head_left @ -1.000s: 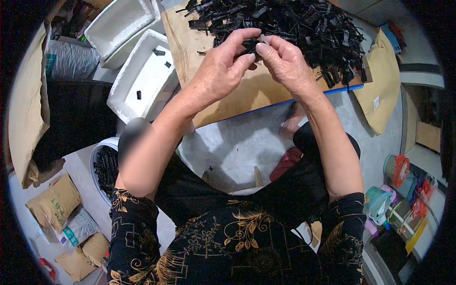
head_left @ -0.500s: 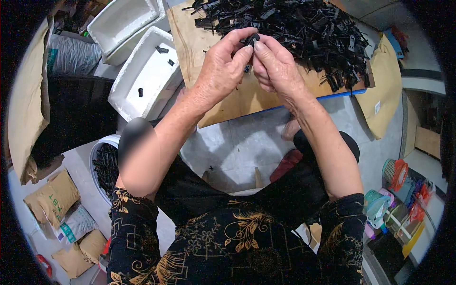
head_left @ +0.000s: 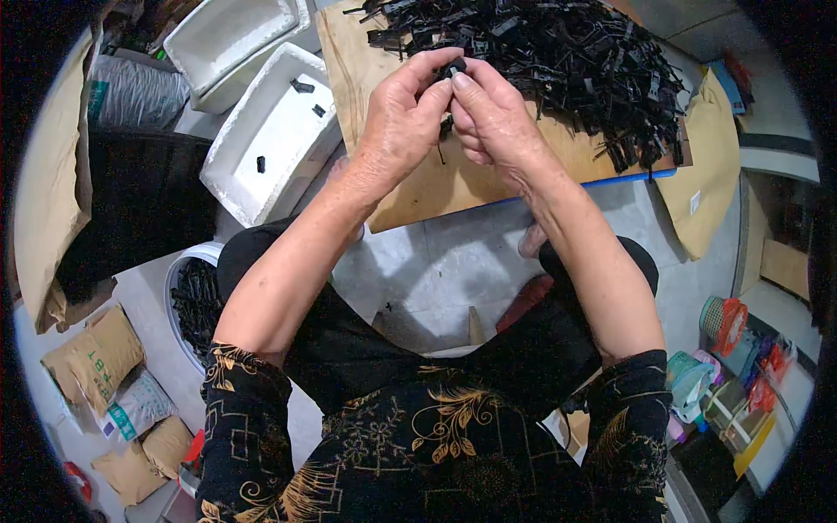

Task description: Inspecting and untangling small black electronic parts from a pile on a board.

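A small black plastic part [head_left: 455, 66] is pinched between the fingertips of both hands, above the near side of a wooden board [head_left: 418, 199]. My left hand [head_left: 408, 103] closes on it with thumb and forefinger, and the fingers mostly hide its shape. Thumb to thumb with it, my right hand [head_left: 493, 113] grips the same part, its other fingers curled under. Just beyond the fingers spreads a big heap of black plastic parts [head_left: 558, 61], tangled together on the board.
Left of the board stands a white foam box [head_left: 228, 166] holding a few black pieces; another foam box [head_left: 187, 44] lies behind it. A white bucket [head_left: 171, 305] of black parts stands by my left knee. Packed bags [head_left: 100, 353] lie lower left, a tan sack [head_left: 711, 166] at right.
Both hands have shifted slightly to the left, still pinching the small black part together. The whole view has moved a little.
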`<state>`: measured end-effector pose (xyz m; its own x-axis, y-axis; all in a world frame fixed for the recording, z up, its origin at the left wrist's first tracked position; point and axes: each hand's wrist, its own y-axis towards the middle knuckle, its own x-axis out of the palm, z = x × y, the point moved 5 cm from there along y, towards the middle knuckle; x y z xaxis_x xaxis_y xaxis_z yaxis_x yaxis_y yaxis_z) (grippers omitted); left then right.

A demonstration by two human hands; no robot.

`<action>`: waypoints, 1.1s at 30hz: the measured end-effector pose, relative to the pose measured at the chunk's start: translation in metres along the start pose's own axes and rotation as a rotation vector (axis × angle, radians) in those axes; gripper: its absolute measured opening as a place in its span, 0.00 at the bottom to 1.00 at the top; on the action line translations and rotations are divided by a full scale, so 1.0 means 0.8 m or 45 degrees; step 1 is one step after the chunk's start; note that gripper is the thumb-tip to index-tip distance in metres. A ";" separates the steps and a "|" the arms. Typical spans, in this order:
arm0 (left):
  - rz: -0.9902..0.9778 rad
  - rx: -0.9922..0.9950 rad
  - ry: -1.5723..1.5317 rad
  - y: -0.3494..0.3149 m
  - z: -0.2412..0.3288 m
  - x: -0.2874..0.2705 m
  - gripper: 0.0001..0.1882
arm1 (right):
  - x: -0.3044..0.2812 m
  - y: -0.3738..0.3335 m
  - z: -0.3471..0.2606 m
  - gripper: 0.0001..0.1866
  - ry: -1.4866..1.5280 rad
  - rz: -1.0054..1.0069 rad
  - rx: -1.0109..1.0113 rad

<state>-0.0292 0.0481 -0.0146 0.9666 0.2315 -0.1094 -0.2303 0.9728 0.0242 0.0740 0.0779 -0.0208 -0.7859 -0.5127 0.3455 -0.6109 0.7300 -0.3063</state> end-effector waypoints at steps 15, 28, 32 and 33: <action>0.353 -0.140 -0.169 0.050 -0.056 -0.123 0.21 | -0.065 0.021 -0.030 0.15 -1.006 0.131 -0.468; 1.117 -0.805 -0.170 0.050 -0.180 -0.266 0.29 | -0.067 0.015 0.029 0.21 -1.808 0.285 -0.434; 0.598 -0.430 0.129 0.074 -0.107 -0.174 0.30 | -0.059 0.026 0.033 0.24 -1.867 0.354 -0.473; 0.402 -0.274 0.197 0.068 -0.078 -0.122 0.23 | -0.062 0.025 0.034 0.24 -1.872 0.361 -0.465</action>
<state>-0.1435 0.0785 -0.0643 0.8201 0.4999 -0.2783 -0.5472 0.8274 -0.1261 0.0982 0.1057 -0.0678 -0.3989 -0.1604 -0.9029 -0.5470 0.8319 0.0939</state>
